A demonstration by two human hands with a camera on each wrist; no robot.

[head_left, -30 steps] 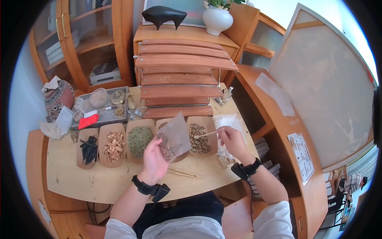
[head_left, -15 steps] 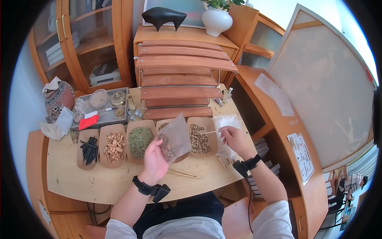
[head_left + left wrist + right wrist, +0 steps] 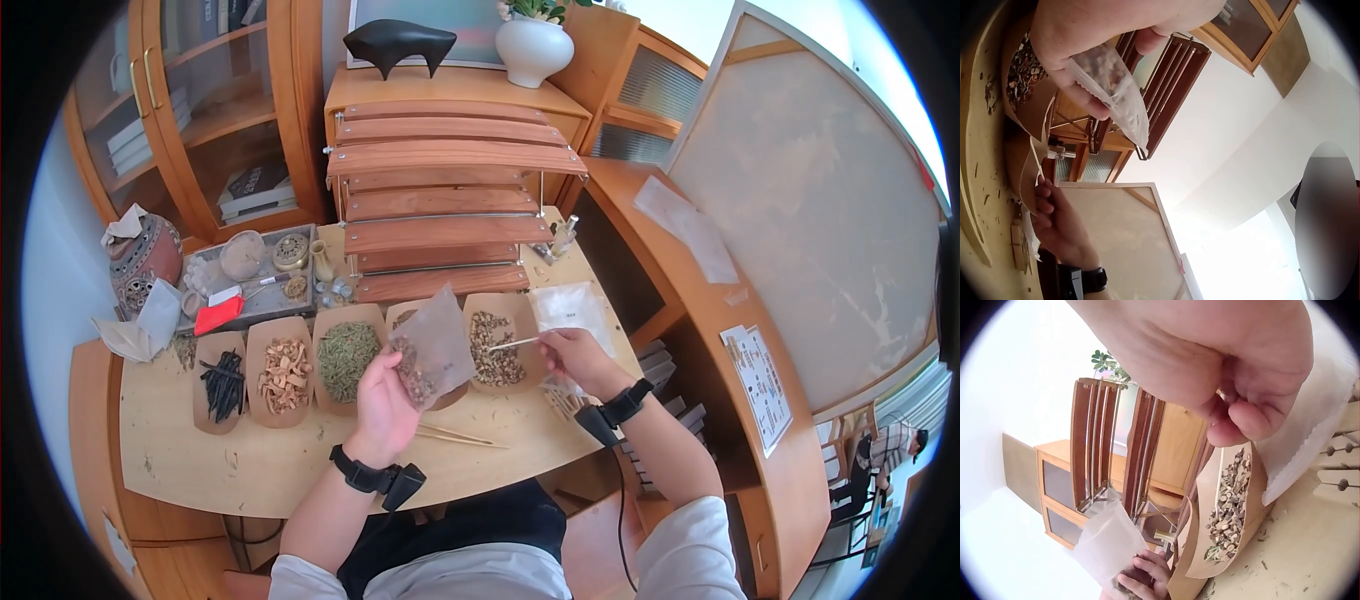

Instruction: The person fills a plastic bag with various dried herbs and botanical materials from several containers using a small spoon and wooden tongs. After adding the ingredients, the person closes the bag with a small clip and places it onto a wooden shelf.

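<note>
My left hand [image 3: 388, 405] holds a translucent pouch [image 3: 440, 345] tilted up, with brownish dried pieces in its lower part. The fingers lie behind the pouch, and the thumb is at its side. My right hand [image 3: 582, 358] pinches the handle of a slim, pale wooden spoon [image 3: 518, 343]. The spoon's far end dips among chopped dried herbs [image 3: 1230, 512] in the rightmost brown paper tray [image 3: 522, 318]. Curled fingertips and thumb meet at the handle in the right wrist view. Behind the pouch, another paper tray [image 3: 400, 308] is mostly hidden.
Further left stand paper trays of green herb [image 3: 348, 362], tan slices [image 3: 284, 375] and dark strips [image 3: 222, 385]. Wooden tweezers [image 3: 460, 436] lie in front. A white plastic bag [image 3: 575, 308] is at the right, a tiered wooden rack [image 3: 440, 235] behind, and a grey tray [image 3: 262, 312] back left.
The right hand first drew the spoon back rightward, then brought it left again, deeper over the rightmost tray. The left hand and pouch stay nearly still. The head view has shifted slightly.
</note>
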